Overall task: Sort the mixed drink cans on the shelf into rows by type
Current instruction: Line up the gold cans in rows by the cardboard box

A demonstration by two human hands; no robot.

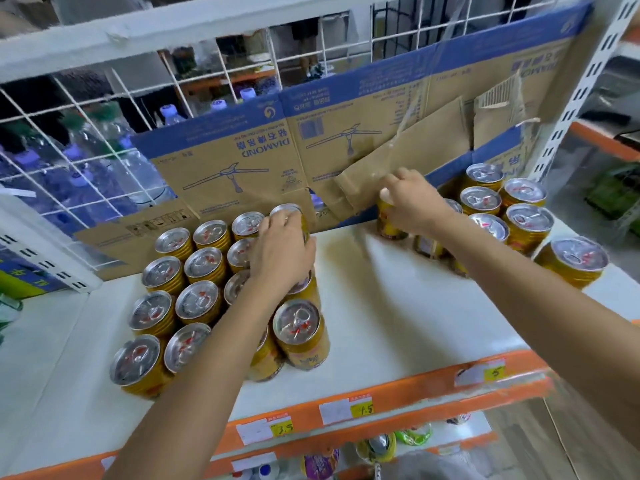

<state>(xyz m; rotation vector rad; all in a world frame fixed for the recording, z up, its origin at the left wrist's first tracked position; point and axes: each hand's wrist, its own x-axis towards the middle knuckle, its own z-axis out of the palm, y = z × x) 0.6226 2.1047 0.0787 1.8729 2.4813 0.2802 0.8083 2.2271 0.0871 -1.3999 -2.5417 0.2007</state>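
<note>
Gold drink cans with silver tops stand on a white shelf. A tight block of several cans fills the left part. My left hand reaches over that block and grips the back right can near the cardboard. A second cluster of gold cans stands at the back right. My right hand grips a gold can at the left edge of that cluster. My right forearm hides some cans behind it.
Flattened cardboard with blue print lines the back of the shelf before a white wire grid. Water bottles show behind the grid. The orange shelf edge carries price tags. A perforated upright stands at the right.
</note>
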